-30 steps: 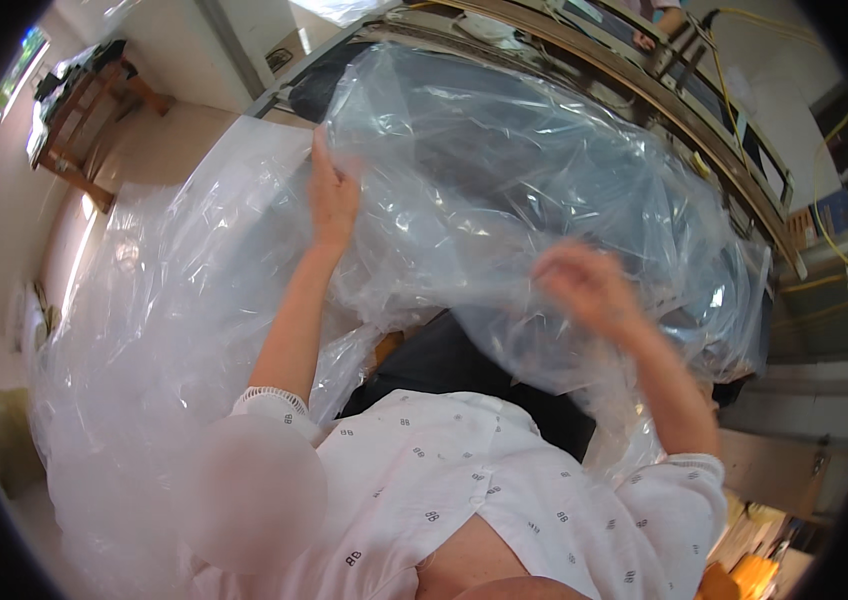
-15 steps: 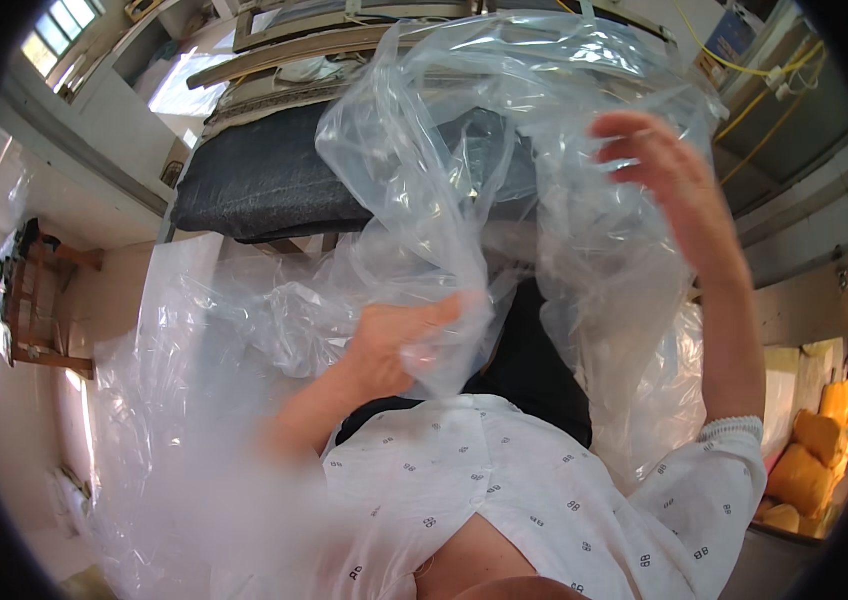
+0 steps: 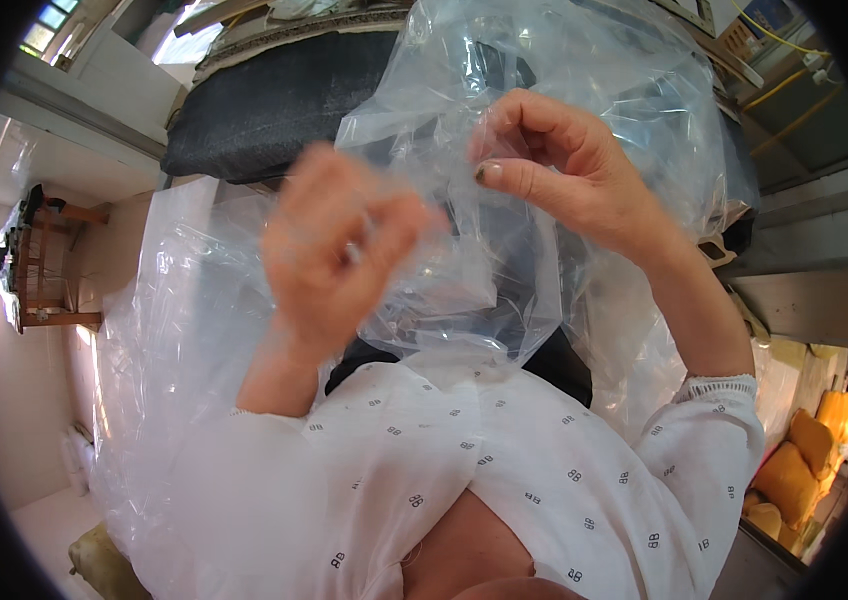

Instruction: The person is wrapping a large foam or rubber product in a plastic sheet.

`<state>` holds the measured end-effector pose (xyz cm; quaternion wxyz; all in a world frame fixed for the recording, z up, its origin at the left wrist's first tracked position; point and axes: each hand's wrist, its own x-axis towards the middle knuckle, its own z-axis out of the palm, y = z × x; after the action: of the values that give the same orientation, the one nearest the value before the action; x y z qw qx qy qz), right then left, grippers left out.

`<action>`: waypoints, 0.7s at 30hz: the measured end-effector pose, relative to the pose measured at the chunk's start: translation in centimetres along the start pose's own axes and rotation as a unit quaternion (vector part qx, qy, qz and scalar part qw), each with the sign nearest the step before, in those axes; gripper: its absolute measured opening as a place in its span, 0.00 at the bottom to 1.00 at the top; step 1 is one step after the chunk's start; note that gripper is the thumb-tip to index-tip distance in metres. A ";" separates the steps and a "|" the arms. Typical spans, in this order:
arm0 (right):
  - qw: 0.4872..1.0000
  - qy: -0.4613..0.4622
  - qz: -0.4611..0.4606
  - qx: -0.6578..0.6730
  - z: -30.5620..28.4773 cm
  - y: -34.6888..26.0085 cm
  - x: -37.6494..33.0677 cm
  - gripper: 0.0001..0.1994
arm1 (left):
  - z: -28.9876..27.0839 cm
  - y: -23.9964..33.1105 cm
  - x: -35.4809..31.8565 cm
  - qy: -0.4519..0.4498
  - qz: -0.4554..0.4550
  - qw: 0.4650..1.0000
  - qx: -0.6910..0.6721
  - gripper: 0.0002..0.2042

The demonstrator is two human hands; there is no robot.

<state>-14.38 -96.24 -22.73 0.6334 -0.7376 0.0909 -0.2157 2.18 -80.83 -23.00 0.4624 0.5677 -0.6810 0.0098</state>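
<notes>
A large clear plastic sheet (image 3: 424, 290), crumpled and shiny, lies in front of me and across my lap. My left hand (image 3: 329, 255) is raised over its left part, fingers curled; motion blurs the fingertips, and whether they grip film cannot be made out. To its right, my right hand (image 3: 569, 180) has its thumb and curled fingers brought close together at an edge of the film, seemingly pinching it. Behind the plastic, a dark grey padded roll (image 3: 274, 105) spans the bench, partly covered by the sheet on the right.
More clear film (image 3: 194, 300) hangs down at my left. A wooden stand (image 3: 44, 260) is by the left wall. Yellow cords (image 3: 779, 95) run at the far right. Orange-yellow cushion-like items (image 3: 804, 450) are piled at the lower right.
My left hand has risen from near my waist. The right hand has come inward and closed toward the film. The plastic is spread lower and nearer my lap.
</notes>
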 end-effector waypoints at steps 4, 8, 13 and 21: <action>0.994 0.022 -0.038 -0.097 1.3 -0.5 -0.6 0.10 | 1.1 -0.5 4.3 0.069 -0.031 0.997 -0.012 0.07; 0.985 0.019 -0.050 -0.162 1.8 -1.6 -0.4 0.13 | 1.7 0.0 3.2 0.096 -0.049 0.988 -0.107 0.07; 0.966 0.010 -0.108 -0.234 3.5 -2.3 0.4 0.15 | 1.9 -1.0 1.5 0.218 0.088 0.971 -0.034 0.10; 0.771 0.122 -0.384 -0.493 1.6 -6.3 6.3 0.14 | -2.8 -1.7 -1.1 0.312 0.035 0.940 -0.137 0.09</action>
<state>-8.97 -96.27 -15.46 0.0311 -0.8894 -0.0293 -0.4551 5.13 -79.08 -22.96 0.7241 0.4430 -0.5172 0.1093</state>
